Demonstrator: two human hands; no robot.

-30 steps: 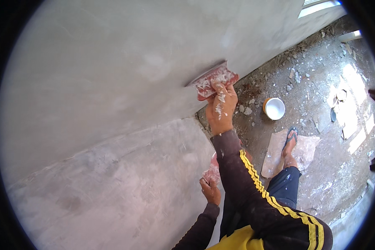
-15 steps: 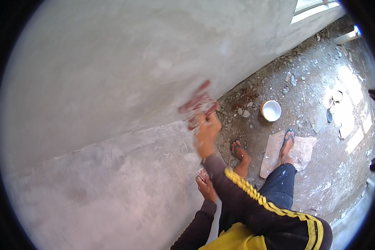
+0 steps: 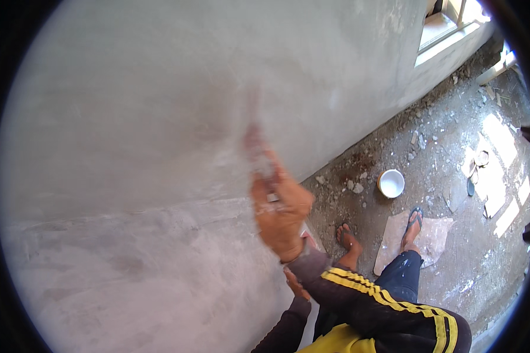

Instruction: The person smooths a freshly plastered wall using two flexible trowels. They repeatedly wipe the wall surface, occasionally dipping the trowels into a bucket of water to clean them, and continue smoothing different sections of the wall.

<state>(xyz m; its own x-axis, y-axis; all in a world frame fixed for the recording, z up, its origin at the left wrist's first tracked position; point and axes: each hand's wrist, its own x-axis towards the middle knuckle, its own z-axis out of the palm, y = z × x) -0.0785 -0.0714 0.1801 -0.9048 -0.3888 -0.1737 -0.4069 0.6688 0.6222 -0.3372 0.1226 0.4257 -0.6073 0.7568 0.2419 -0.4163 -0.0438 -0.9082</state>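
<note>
My right hand (image 3: 285,215) is raised in front of the grey plastered wall (image 3: 159,106), its fingers closed around a red plaster-smeared putty knife (image 3: 255,144). Motion smears the blade, which lies at or close to the wall surface; whether it touches I cannot tell. Lower down, my left hand (image 3: 296,286) is partly covered by the right forearm. A reddish flat tool (image 3: 310,239) with a pale edge shows just beyond that forearm and appears to be in the left hand, whose grip is mostly hidden.
A paler ledge-like surface (image 3: 129,276) meets the wall at the lower left. On the rubble-strewn floor stands a bucket (image 3: 391,183) with white inside. My sandalled feet are near a flat board (image 3: 388,241). A window (image 3: 447,29) and a pipe (image 3: 496,69) are at upper right.
My right hand has swung left and nearer, with the putty knife now turned more upright. The left hand is more hidden behind the right forearm. The view has shifted slightly.
</note>
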